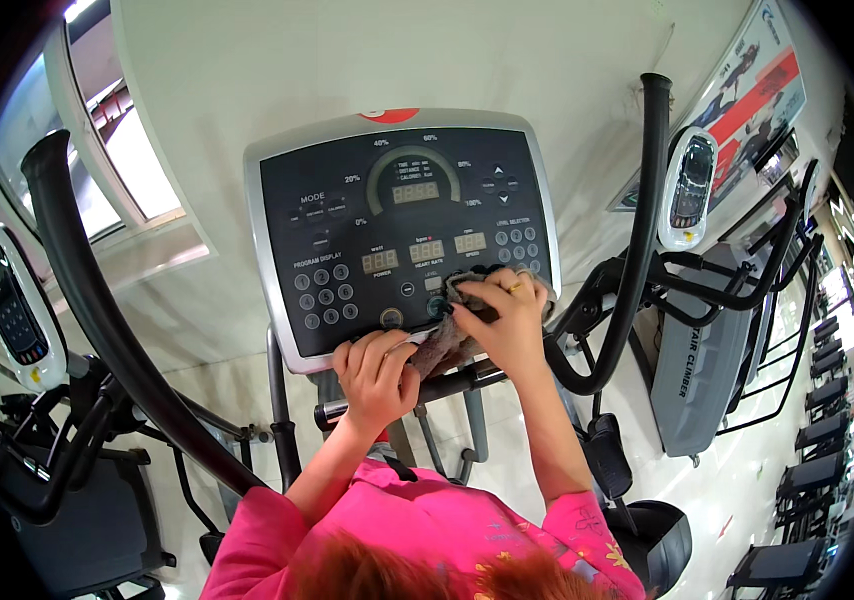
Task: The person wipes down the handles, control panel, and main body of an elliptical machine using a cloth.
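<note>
Before me stands the console (356,255) of a cardio exercise machine, with a dark button panel, numeric displays and a silver rim. My right hand (506,322) presses a crumpled grey-brown cloth (442,349) against the panel's lower right part. The cloth covers some buttons there and hangs over the lower edge. A gold-coloured ring (515,287) is on one right finger. Curled over the console's bottom rim, my left hand (378,371) grips it left of the cloth; its fingertips lie on the rim and its thumb is close to the hanging cloth.
Black curved handlebars rise on both sides, a left one (108,300) and a right one (644,225). A stair climber (686,367) is to the right, with several machines farther off. Another machine's white console (22,307) stands at left. Behind is a pale wall (412,60).
</note>
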